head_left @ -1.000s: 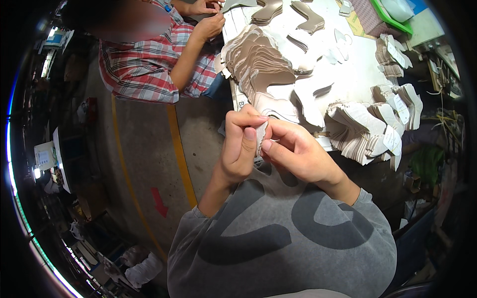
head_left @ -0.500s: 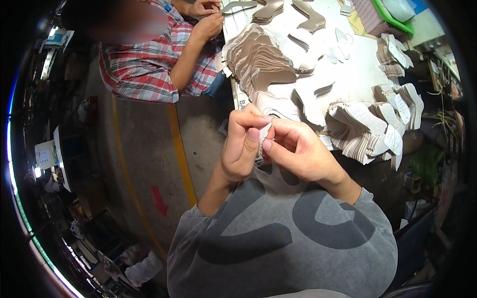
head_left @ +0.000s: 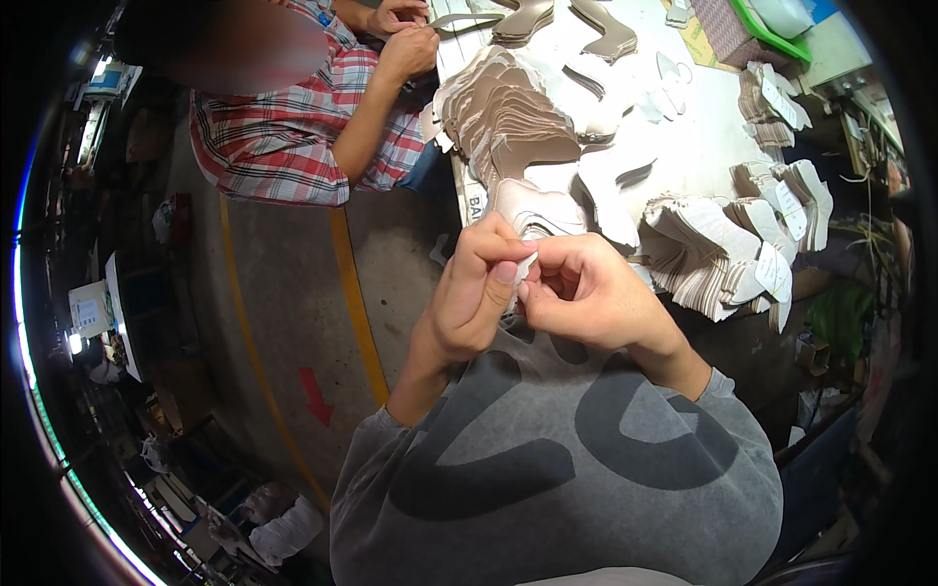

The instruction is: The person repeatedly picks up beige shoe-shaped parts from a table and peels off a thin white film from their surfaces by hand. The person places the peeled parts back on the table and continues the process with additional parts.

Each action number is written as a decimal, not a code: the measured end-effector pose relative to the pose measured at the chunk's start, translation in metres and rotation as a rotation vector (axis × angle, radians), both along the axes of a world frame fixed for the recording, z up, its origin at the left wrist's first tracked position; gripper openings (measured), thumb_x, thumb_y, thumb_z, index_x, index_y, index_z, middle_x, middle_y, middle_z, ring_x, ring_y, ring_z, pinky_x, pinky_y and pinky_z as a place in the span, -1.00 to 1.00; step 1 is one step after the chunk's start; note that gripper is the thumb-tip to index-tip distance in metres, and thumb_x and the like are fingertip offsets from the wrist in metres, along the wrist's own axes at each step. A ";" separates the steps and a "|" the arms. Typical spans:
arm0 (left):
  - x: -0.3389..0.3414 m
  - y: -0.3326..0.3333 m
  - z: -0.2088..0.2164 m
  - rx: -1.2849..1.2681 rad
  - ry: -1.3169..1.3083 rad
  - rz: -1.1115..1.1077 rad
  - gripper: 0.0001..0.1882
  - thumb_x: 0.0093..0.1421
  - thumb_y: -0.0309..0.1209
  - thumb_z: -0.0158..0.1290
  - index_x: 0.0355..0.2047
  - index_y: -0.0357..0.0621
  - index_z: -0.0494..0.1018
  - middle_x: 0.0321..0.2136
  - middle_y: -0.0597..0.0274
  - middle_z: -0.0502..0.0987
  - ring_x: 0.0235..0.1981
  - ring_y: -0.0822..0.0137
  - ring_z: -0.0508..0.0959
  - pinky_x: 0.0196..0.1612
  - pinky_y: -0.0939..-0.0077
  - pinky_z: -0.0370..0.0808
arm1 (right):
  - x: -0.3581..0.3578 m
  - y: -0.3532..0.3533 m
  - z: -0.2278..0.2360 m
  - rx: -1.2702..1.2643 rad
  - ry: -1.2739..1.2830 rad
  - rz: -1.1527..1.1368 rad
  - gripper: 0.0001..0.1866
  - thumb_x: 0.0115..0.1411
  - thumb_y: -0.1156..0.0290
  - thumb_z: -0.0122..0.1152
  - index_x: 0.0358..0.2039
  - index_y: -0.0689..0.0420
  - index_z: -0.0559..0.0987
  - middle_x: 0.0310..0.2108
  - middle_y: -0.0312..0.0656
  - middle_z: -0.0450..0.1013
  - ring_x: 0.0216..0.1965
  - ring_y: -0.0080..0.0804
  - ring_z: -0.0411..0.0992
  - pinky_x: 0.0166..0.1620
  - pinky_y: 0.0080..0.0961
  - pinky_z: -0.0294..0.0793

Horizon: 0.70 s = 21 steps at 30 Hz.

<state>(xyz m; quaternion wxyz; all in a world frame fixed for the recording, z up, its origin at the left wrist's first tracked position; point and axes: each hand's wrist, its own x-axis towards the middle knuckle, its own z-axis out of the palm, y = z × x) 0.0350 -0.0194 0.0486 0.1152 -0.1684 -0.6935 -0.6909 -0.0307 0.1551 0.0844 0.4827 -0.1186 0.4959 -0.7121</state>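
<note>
In front of my chest, a small off-white cut piece (head_left: 525, 268) of thin sheet material is held between both hands. My left hand (head_left: 469, 293) pinches it from the left between thumb and fingers. From the right, my right hand (head_left: 596, 298) grips it with thumb and bent fingers, the thumb tip against its edge. Most of the piece is hidden behind my fingers. Just beyond my hands, a pale curved cut piece (head_left: 537, 203) lies at the table's near corner, beside a tall fanned stack of brown and cream curved pieces (head_left: 532, 146).
The white table (head_left: 699, 146) carries several more stacks of cut pieces (head_left: 699, 244) on the right, some with white tags. At its far left side, a person in a plaid shirt (head_left: 269, 146) handles a thin strip. A green-rimmed tray (head_left: 772, 34) stands at the back right.
My fingers have shifted slightly on the off-white piece, and less of it shows between them. Both hands stay in nearly the same place.
</note>
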 end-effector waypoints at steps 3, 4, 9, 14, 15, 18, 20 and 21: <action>0.001 0.001 -0.001 -0.009 -0.004 0.000 -0.79 0.47 -0.62 -0.19 0.06 -0.25 0.30 -0.23 0.10 0.39 -0.28 0.39 0.43 -0.16 0.50 0.42 | -0.001 0.000 -0.001 0.004 0.021 0.019 -0.92 0.24 0.53 0.27 -0.39 0.21 0.55 -0.57 -0.55 0.33 -0.55 -0.88 0.22 -0.52 -0.80 0.16; 0.002 0.002 -0.001 0.022 -0.024 -0.004 -0.79 0.47 -0.62 -0.20 0.06 -0.25 0.30 -0.22 0.10 0.39 -0.28 0.39 0.42 -0.16 0.50 0.41 | -0.002 0.001 -0.001 0.018 0.049 0.026 -0.93 0.24 0.53 0.26 -0.39 0.21 0.56 -0.57 -0.55 0.33 -0.55 -0.88 0.22 -0.52 -0.79 0.17; 0.007 0.005 -0.003 0.069 -0.057 0.005 -0.78 0.48 -0.61 -0.22 0.08 -0.23 0.29 -0.22 0.10 0.38 -0.29 0.43 0.36 -0.17 0.54 0.37 | -0.005 0.007 0.003 0.014 -0.017 0.085 -0.96 0.27 0.55 0.20 -0.35 0.21 0.58 -0.57 -0.51 0.37 -0.57 -0.85 0.25 -0.53 -0.76 0.20; 0.006 0.006 -0.007 0.102 -0.042 0.010 -0.78 0.49 -0.60 -0.23 0.08 -0.22 0.28 -0.21 0.10 0.37 -0.30 0.46 0.36 -0.20 0.59 0.36 | -0.007 0.001 -0.003 -0.063 0.004 0.076 -0.92 0.29 0.56 0.13 -0.32 0.21 0.59 -0.54 -0.47 0.42 -0.55 -0.83 0.29 -0.50 -0.73 0.26; 0.006 0.006 -0.007 0.106 -0.043 0.008 -0.79 0.49 -0.59 -0.24 0.08 -0.22 0.28 -0.20 0.11 0.37 -0.31 0.47 0.36 -0.22 0.59 0.37 | -0.008 0.001 -0.004 -0.077 -0.001 0.086 -0.92 0.29 0.56 0.13 -0.31 0.21 0.59 -0.53 -0.46 0.43 -0.54 -0.82 0.30 -0.49 -0.73 0.27; 0.005 0.007 -0.007 0.127 -0.054 0.011 -0.80 0.51 -0.56 -0.25 0.08 -0.22 0.27 -0.20 0.12 0.36 -0.34 0.51 0.36 -0.25 0.62 0.38 | -0.011 0.001 -0.007 -0.073 -0.018 0.121 -0.91 0.29 0.55 0.12 -0.31 0.21 0.60 -0.51 -0.43 0.46 -0.51 -0.80 0.35 -0.45 -0.72 0.33; 0.006 0.008 -0.006 0.153 -0.098 0.022 -0.81 0.53 -0.53 -0.27 0.07 -0.22 0.26 -0.19 0.14 0.36 -0.36 0.54 0.36 -0.27 0.64 0.38 | -0.013 0.003 -0.008 -0.065 -0.020 0.140 -0.91 0.29 0.54 0.13 -0.32 0.22 0.60 -0.50 -0.41 0.48 -0.50 -0.77 0.39 -0.44 -0.72 0.36; 0.006 0.008 -0.006 0.176 -0.112 0.015 -0.81 0.53 -0.52 -0.27 0.07 -0.22 0.26 -0.19 0.15 0.36 -0.36 0.55 0.36 -0.27 0.65 0.38 | -0.013 0.003 -0.009 -0.056 -0.021 0.143 -0.93 0.30 0.54 0.15 -0.31 0.22 0.59 -0.46 -0.37 0.51 -0.47 -0.73 0.43 -0.41 -0.72 0.40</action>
